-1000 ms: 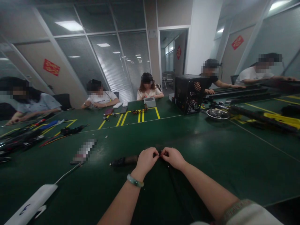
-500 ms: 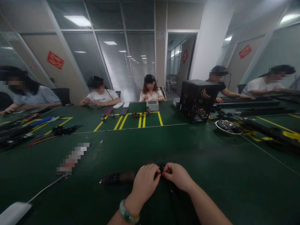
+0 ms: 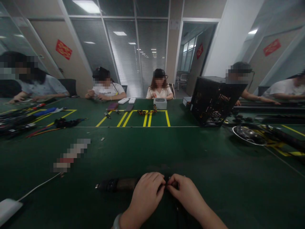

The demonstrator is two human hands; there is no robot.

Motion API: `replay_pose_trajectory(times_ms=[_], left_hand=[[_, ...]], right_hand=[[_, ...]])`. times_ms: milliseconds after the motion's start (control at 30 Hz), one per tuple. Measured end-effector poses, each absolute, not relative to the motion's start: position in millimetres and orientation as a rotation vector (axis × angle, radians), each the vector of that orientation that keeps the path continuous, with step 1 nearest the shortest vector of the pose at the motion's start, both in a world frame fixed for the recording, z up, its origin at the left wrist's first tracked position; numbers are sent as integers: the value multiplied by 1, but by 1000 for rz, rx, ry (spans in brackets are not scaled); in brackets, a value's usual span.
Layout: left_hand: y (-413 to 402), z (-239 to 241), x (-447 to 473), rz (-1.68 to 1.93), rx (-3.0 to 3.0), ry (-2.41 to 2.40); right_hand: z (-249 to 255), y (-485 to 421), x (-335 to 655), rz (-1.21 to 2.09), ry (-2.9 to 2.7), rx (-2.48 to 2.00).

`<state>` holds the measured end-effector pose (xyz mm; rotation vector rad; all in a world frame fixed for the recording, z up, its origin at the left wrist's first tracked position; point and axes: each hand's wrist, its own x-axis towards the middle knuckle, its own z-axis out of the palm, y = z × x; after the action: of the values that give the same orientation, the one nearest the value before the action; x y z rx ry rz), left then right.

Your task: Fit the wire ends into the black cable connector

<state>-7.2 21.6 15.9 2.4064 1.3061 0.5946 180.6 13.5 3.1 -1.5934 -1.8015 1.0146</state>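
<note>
My left hand (image 3: 145, 194) and my right hand (image 3: 186, 194) meet knuckle to knuckle near the table's front edge, both with fingers curled round a small dark part between them that I cannot make out. A dark sleeved cable bundle (image 3: 116, 183) runs left from under my left hand and ends in a black connector. A dark cable trails toward me beneath my right hand.
The green table (image 3: 152, 149) carries a black open computer case (image 3: 214, 100) at the right, a metal bowl (image 3: 249, 135), black rails, cable bundles (image 3: 64, 122) at the left, a white device (image 3: 7, 208) with a cord, and a small grey box (image 3: 160, 103). Several people sit around the far sides.
The view has tilted up, so my hands sit lower in the picture; they stay pressed together on the same small part. The white device has slid toward the left edge.
</note>
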Motion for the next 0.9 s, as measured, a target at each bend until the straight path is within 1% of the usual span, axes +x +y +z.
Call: replay_pose_trajectory(times_ms=[367,567,900], left_hand=[[19,20,-6,619,2430,1282],[19,20,-6,608,2436,1303],[19,21,-6,616,2416,1296]], right_hand=[[9,9,180,1031,-1752,-1609],[9,7,179,960,-1761,-1621],[6,8,182,1116,-1648,-1573]])
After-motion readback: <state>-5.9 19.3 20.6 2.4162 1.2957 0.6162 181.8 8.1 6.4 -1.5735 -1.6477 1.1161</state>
